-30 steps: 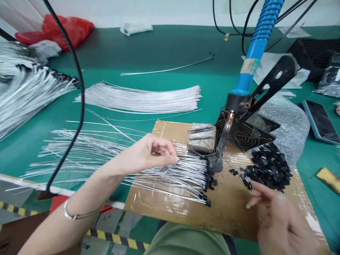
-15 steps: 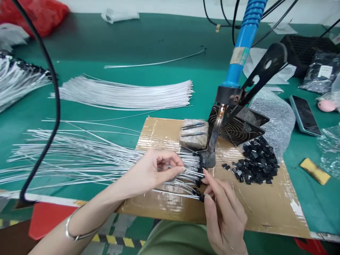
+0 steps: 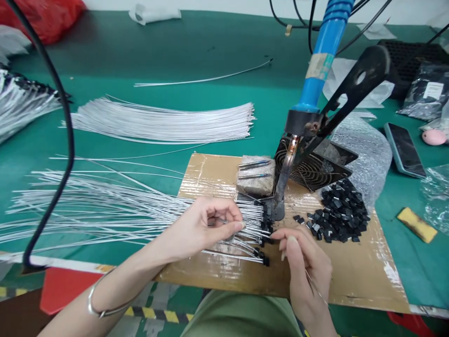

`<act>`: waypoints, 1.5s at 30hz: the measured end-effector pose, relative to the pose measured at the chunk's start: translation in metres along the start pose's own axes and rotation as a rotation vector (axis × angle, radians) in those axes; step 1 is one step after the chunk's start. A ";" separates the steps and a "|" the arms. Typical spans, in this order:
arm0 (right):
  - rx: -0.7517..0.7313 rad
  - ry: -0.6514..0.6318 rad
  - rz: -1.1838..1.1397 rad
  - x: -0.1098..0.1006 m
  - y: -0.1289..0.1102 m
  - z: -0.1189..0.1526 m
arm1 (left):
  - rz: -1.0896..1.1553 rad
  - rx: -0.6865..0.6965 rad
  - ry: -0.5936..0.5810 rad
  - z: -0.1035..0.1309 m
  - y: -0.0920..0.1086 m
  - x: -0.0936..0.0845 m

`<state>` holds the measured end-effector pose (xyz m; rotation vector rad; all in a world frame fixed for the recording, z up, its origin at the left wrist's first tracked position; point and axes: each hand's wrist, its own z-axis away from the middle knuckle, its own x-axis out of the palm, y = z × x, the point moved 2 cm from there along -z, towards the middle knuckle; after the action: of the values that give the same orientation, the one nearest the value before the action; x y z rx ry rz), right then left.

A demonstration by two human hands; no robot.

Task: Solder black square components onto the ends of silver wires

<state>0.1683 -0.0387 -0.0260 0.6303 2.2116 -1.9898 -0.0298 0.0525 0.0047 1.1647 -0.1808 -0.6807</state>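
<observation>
White wires [image 3: 105,192] lie in a loose bundle across the left and centre, their right ends fitted with black connectors [image 3: 266,224]. My left hand [image 3: 217,222] pinches a white wire above the bundle, thumb against the fingers. Just right of the connectors is my right hand [image 3: 301,262], its index fingertip close to the end of the wire and its thumb held apart from that fingertip. Nothing is visible between those fingers. Loose black connectors [image 3: 342,210] are heaped on the brown cardboard [image 3: 361,271], right of the iron stand.
A blue-handled soldering iron [image 3: 315,70] hangs in its stand above a small black fan [image 3: 308,168]. Behind the cardboard lies a neat bundle of white wires [image 3: 164,121]. A phone [image 3: 405,150] and yellow sponge [image 3: 416,224] are at right. A black cable [image 3: 66,117] crosses the left.
My right hand has shifted slightly right, and its thumb has moved up and away from the connectors. My left hand keeps its pinch in nearly the same place. The view has shifted slightly.
</observation>
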 end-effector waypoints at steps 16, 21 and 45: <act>-0.302 -0.184 0.042 0.008 -0.006 -0.011 | -0.180 -0.012 -0.056 0.009 0.005 0.022; -0.170 -0.078 -0.039 0.006 -0.001 -0.009 | 0.069 -0.068 -0.040 0.002 0.016 0.035; 0.543 -0.044 -0.727 0.015 0.004 -0.004 | 0.124 -0.030 0.061 0.000 0.017 0.039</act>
<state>0.1571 -0.0311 -0.0345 -0.2573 2.0382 -2.9466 0.0075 0.0336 0.0118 1.1344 -0.1888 -0.5362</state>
